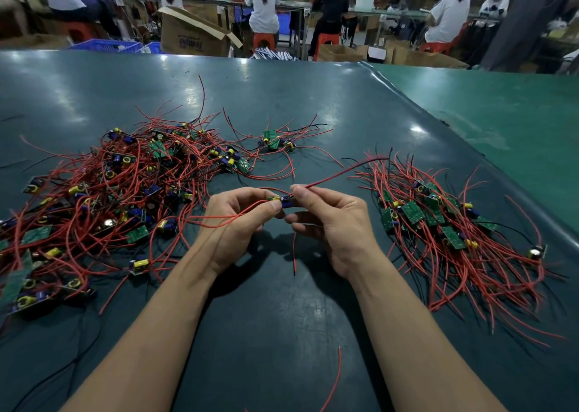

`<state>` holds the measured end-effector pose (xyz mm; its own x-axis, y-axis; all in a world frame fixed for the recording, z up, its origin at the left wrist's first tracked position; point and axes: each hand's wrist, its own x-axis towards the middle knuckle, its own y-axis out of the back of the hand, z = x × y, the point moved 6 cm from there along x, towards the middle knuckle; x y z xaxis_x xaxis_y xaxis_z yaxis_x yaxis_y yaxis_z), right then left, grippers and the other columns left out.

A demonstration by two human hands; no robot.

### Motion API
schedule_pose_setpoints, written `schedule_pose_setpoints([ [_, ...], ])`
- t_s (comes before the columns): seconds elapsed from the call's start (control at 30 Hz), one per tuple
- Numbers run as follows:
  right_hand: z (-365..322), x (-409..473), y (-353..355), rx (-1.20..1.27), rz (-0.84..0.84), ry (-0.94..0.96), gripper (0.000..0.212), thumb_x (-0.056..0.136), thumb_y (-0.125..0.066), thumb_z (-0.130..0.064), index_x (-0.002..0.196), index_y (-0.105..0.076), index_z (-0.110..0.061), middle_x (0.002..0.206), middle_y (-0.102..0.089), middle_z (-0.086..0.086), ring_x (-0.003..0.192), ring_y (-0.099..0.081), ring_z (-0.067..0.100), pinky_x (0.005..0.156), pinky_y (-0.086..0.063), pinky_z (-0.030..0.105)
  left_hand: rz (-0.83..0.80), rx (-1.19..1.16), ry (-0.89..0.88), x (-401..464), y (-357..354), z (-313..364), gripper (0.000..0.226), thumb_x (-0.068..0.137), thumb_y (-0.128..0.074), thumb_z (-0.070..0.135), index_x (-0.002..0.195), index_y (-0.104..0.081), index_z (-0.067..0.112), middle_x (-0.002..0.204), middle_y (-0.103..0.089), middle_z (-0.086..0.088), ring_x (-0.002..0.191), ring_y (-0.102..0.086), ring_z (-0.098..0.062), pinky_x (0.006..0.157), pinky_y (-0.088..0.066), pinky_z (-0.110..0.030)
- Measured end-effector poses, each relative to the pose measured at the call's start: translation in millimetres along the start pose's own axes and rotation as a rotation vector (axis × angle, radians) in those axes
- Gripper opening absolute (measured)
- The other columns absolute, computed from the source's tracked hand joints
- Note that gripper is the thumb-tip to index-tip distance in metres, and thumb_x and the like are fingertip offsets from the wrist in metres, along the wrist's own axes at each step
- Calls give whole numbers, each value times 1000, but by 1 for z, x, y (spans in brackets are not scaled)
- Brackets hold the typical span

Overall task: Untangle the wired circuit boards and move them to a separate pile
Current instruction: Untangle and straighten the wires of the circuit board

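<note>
A small green circuit board with a blue capacitor and red wires is held above the table's middle. My left hand pinches its left end, and red wires trail from there to the left. My right hand pinches a red wire at the board's right end; the wire runs up and right. A big tangled pile of wired boards lies on the left. A sorted pile with its wires lying side by side is on the right. A few boards lie apart behind my hands.
The dark green table mat has a loose red wire near its front edge. A lighter green mat adjoins at the far right. Beyond the table are cardboard boxes, blue crates and seated people at benches.
</note>
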<state>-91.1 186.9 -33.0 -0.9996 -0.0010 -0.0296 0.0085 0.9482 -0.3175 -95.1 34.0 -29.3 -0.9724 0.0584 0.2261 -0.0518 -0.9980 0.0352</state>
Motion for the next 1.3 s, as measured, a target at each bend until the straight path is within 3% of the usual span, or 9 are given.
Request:
schedule_pose_setpoints([
  [0.27, -18, 5, 34, 268, 309, 124, 23, 90, -67, -14, 68, -74, -14, 70, -73, 1, 49, -62, 8, 41, -41, 15, 50, -50, 4, 1, 3, 1, 11, 73, -67, 21, 78, -71, 12, 70, -71, -7, 48, -46, -4, 48, -36, -12],
  [0.4, -10, 11, 38, 367, 346, 97, 2, 93, -63, -8, 92, -61, -8, 60, -69, 1, 43, -59, 6, 39, -41, 14, 100, -90, -25, 0, 4, 2, 8, 74, -68, 20, 79, -71, 15, 67, -70, -2, 48, -49, -3, 47, -37, -12],
  [0.53, -13, 9, 40, 32, 397, 240, 31, 92, -63, -3, 117, -46, -10, 55, -64, 2, 41, -58, 13, 38, -44, 21, 195, -165, -67, -1, 12, 5, 9, 77, -73, 16, 86, -73, 15, 68, -66, -1, 48, -45, -6, 46, -35, -16],
  [0.7, -13, 3, 23, -565, 317, 388, 18, 88, -72, -19, 101, -60, -22, 43, -49, -9, 40, -43, 6, 51, -38, 21, 377, -113, -157, -1, 21, 7, 8, 82, -75, 6, 84, -69, 11, 72, -69, 8, 59, -59, 2, 54, -45, -12],
  [0.77, -13, -2, 9, -573, 215, 431, 15, 89, -70, -15, 100, -64, -23, 51, -52, -8, 44, -50, 9, 52, -41, 17, 426, -34, -222, -3, 21, 10, 12, 80, -78, 6, 83, -67, 8, 92, -70, 1, 75, -66, 0, 68, -51, -14],
  [0.9, -7, -15, -23, -611, -51, 515, 36, 91, -62, -4, 122, -64, -22, 90, -63, -15, 75, -60, 8, 75, -56, 32, 367, 167, -457, -10, 15, 19, 15, 82, -73, 9, 86, -59, 11, 107, -69, -7, 103, -68, -17, 90, -53, -33],
  [1.03, -3, -16, -31, -411, -164, 426, 42, 89, -65, 0, 121, -62, -28, 90, -68, -1, 71, -61, 13, 65, -55, 28, 402, 339, -568, -16, 18, 26, 15, 81, -76, 13, 90, -64, 15, 95, -66, 7, 94, -65, -7, 86, -52, -31],
  [1.13, -3, -15, -32, -161, -152, 299, 38, 85, -68, 4, 109, -67, -25, 79, -68, 3, 62, -62, 9, 54, -52, 21, 381, 450, -609, -17, 15, 30, 14, 81, -77, 15, 92, -69, 13, 92, -68, 5, 90, -66, -16, 82, -52, -45],
  [1.3, -6, -12, -22, 7, -60, 220, 12, 92, -62, -8, 99, -72, -9, 65, -64, 1, 51, -56, 11, 40, -41, 20, 326, 619, -744, -22, 4, 39, 14, 82, -77, 9, 96, -74, 7, 101, -71, 0, 97, -67, -20, 86, -51, -47],
])
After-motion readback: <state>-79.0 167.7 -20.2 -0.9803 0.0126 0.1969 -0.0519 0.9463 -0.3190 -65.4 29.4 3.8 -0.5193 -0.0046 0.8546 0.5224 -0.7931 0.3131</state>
